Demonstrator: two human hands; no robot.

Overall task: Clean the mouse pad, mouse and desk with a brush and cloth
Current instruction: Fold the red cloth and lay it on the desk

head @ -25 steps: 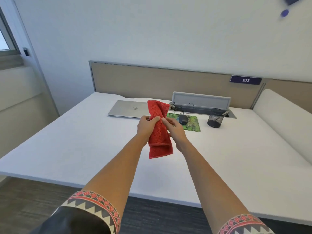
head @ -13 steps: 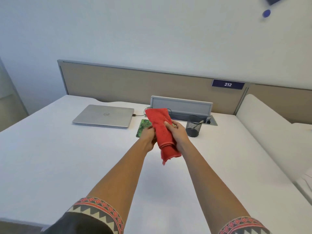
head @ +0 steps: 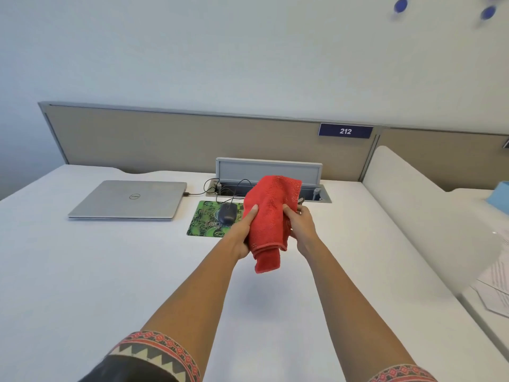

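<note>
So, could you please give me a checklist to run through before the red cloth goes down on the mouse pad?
1. Grip on the red terry cloth: ok, the left hand and right hand both hold it above the white desk.
2. Green patterned mouse pad free to wipe: not ok, the dark corded mouse sits on it.
3. Slack in the mouse's black cable: cannot tell.
4. Silver laptop closed and apart from the pad: ok.
5. Brush at hand: cannot tell, none in view.
</note>
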